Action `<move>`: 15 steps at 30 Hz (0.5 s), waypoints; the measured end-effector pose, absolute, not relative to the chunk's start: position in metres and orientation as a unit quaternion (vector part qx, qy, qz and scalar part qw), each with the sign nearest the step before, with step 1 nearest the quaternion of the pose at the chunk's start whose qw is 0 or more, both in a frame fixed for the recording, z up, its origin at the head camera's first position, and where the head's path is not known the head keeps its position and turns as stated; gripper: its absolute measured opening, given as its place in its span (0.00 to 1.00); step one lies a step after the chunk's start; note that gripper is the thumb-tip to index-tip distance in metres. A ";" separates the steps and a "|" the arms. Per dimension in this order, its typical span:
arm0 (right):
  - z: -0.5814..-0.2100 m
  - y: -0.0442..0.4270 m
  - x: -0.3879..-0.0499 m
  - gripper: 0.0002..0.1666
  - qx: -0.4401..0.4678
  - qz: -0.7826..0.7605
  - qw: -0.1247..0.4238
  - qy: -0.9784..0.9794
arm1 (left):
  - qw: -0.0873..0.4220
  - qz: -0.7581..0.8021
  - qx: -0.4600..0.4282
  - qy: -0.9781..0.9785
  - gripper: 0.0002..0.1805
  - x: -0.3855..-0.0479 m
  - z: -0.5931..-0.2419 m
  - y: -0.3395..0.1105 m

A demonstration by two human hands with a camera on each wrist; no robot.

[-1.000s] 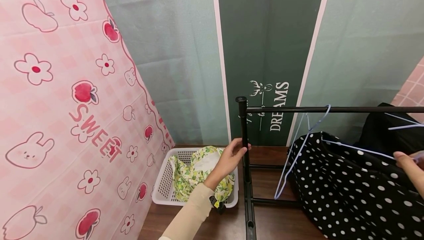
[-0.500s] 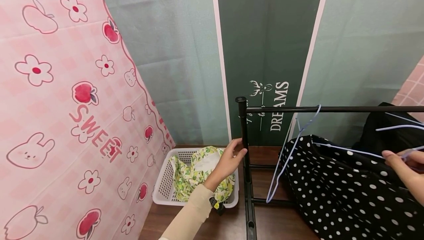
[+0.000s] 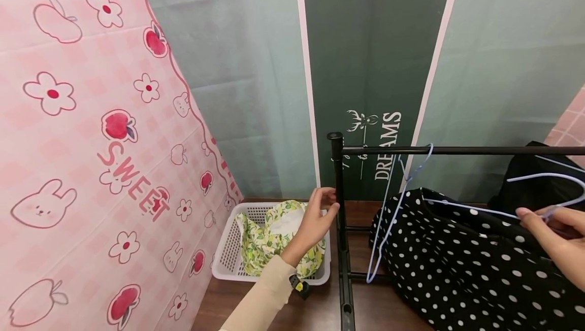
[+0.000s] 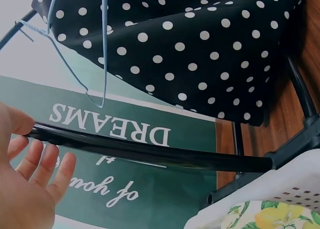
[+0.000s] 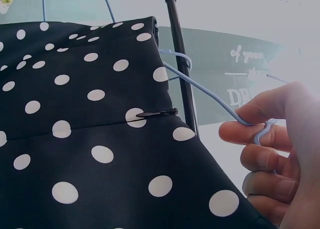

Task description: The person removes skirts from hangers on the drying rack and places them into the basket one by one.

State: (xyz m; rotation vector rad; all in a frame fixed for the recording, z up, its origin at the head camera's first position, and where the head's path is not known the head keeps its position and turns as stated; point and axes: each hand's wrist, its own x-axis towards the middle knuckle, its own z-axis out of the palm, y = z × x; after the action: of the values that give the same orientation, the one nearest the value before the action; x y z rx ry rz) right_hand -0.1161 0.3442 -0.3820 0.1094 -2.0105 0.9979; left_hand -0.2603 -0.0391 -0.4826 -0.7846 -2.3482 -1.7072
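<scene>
L hand (image 3: 314, 222) loosely curled, R hand (image 3: 559, 250) in thumb-idx pinch

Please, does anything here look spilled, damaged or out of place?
Nothing looks spilled or damaged. Only the lemon-print cloth lies crumpled in the white basket, not folded, so it looks a little untidy.

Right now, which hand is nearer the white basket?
Left. The left hand grips the upright post, overlapping the far right corner of the white basket in the head view. The right hand is farther away, across the post, pinching a blue hanger.
</scene>
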 end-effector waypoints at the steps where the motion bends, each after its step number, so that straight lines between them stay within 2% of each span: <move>1: -0.382 0.344 -0.117 0.35 0.053 0.402 0.433 -0.805 | 0.067 -0.567 -0.259 -0.779 0.18 -0.260 -0.482 -0.039; 10: -0.374 0.334 -0.118 0.36 0.070 0.389 0.409 -0.822 | 0.066 -0.569 -0.261 -0.777 0.14 -0.254 -0.477 -0.043; 15: -0.367 0.327 -0.117 0.25 0.069 0.335 0.420 -0.841 | 0.064 -0.573 -0.270 -0.771 0.12 -0.251 -0.471 -0.042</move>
State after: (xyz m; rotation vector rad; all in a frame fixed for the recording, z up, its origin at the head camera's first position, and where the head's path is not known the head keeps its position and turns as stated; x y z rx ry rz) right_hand -0.1170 0.3274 -0.3674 0.1726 -2.1077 0.8403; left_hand -0.2509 -0.0424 -0.4712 -0.8155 -2.3299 -1.7293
